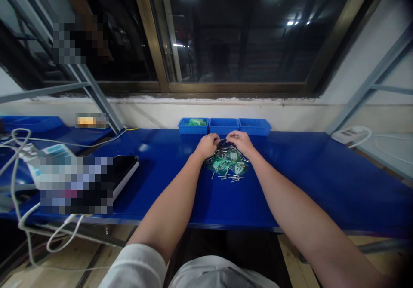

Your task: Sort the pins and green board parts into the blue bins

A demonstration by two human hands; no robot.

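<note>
A pile of long thin metal screws point(230, 178) and small green and white plastic pieces point(222, 164) lies on the blue table, partly on clear green plastic bags. At the far left edge of the pile is my left hand point(208, 145), its fingers closed in a pinch. My right hand point(240, 141) is opposite, also pinching, at the pile's far right edge. A thin pale sliver shows between the two sets of fingertips, too small to name. Behind the hands stand three blue bins: the left bin point(193, 130) contains green pieces, while the middle bin point(224, 127) and right bin point(254, 128) show no clear contents.
A phone-like dark device point(124, 167), partly blurred out, lies on the left of the table point(161, 163) among white cables point(20, 219). A white power strip point(350, 134) sits at the far right. Metal frame posts rise at both sides, before a window.
</note>
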